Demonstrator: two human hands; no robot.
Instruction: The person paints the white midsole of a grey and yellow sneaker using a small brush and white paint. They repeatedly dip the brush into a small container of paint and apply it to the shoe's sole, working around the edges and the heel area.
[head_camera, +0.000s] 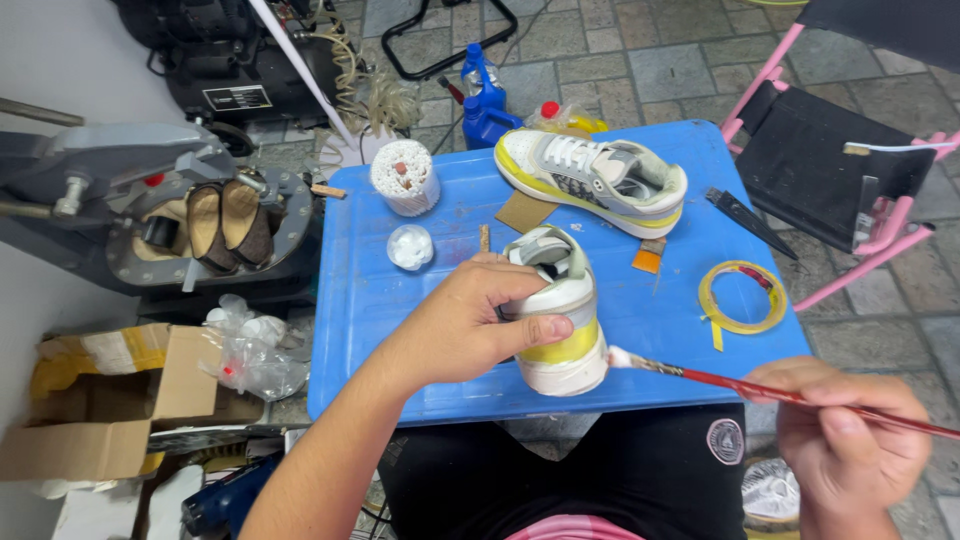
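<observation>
- A second white, grey and yellow sneaker (592, 180) lies on the blue table (380, 300) at upper centre.
- A white ribbed cylinder (405, 177) stands at the table's upper left, a small white wad (410, 247) just below it.
- A roll of yellow tape (741, 297) lies at right.
- A blue bottle (484, 100) stands on the paved floor, top centre.
- An open cardboard box (100, 400) sits at lower left.
- A pink and black folding chair (850, 160) fills the upper right.

left hand (465, 330) grips sneaker (560, 320) | right hand (850, 450) holds brush (780, 392) at heel
</observation>
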